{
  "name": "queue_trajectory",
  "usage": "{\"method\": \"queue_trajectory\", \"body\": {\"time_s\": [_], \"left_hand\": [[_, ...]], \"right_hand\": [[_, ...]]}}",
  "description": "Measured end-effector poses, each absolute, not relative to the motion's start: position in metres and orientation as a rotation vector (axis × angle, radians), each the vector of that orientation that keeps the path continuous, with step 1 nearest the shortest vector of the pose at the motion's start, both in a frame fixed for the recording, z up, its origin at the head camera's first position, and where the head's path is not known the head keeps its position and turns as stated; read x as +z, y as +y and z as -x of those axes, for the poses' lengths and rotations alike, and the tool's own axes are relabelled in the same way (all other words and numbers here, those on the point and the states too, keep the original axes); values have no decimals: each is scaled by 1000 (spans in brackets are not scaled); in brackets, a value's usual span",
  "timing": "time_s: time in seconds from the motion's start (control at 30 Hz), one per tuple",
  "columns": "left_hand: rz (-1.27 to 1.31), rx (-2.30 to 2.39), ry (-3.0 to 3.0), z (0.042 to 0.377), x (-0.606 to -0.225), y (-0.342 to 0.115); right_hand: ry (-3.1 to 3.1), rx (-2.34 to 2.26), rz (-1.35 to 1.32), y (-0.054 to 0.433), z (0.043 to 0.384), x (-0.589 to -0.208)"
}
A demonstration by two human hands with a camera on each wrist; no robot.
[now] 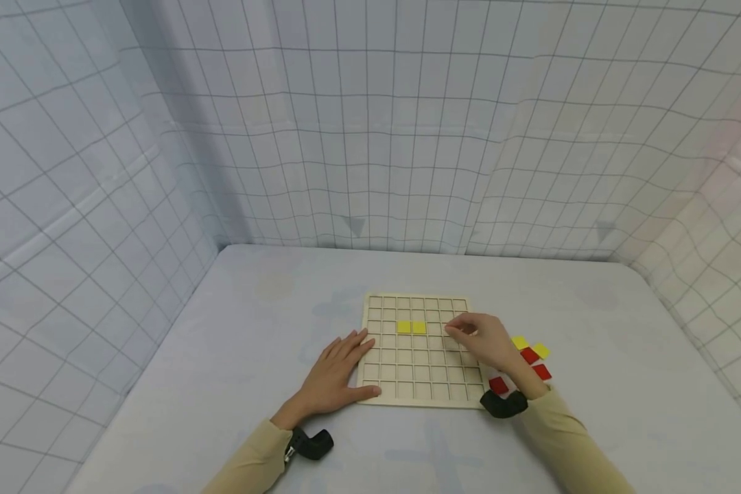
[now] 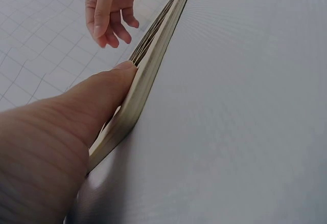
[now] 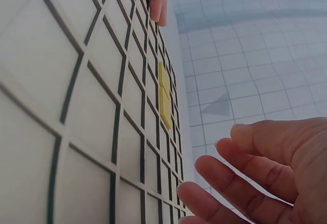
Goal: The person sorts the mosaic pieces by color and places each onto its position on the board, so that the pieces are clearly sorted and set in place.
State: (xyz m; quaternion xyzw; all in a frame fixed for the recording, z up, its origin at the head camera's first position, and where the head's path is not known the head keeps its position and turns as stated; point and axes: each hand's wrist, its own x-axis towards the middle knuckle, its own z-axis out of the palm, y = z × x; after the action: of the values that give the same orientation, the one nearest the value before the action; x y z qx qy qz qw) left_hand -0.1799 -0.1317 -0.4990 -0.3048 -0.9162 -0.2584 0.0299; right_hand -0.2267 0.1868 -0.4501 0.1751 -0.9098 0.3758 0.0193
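Note:
A pale wooden grid board [image 1: 422, 403] lies on the table, with two yellow square tiles [image 1: 411, 327] side by side in neighbouring cells. My left hand [image 1: 336, 377] rests on the board's left edge, fingers spread and thumb on the near corner. In the left wrist view its thumb [image 2: 102, 93] touches the rim. Over the right part of the grid hovers my right hand [image 1: 484, 339], thumb and index close together. The right wrist view shows its fingers [image 3: 230, 183] loosely bent, with no tile visible between them. Both yellow tiles [image 3: 163, 96] also appear there.
Right of the board lie loose red tiles [image 1: 541, 372] and yellow tiles [image 1: 540, 350], partly behind the right wrist. A white table [image 1: 272, 309] carries everything. Grid-patterned white curtains [image 1: 395, 137] enclose its back and sides.

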Motion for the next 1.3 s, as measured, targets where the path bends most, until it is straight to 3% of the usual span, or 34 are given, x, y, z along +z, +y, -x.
{"method": "queue_trajectory", "body": {"time_s": [0.5,0.93,1.3], "left_hand": [[941,-796,-2834,181,-497,-131],[930,-789,-2844,180,-498,-132],[931,-795,-2851,180,-497,-132]], "right_hand": [[-2730,1103,-434,230,218,-439],[-2862,1013,-175,259,214,-450],[-2931,921,-132,275,212,-455]]}}
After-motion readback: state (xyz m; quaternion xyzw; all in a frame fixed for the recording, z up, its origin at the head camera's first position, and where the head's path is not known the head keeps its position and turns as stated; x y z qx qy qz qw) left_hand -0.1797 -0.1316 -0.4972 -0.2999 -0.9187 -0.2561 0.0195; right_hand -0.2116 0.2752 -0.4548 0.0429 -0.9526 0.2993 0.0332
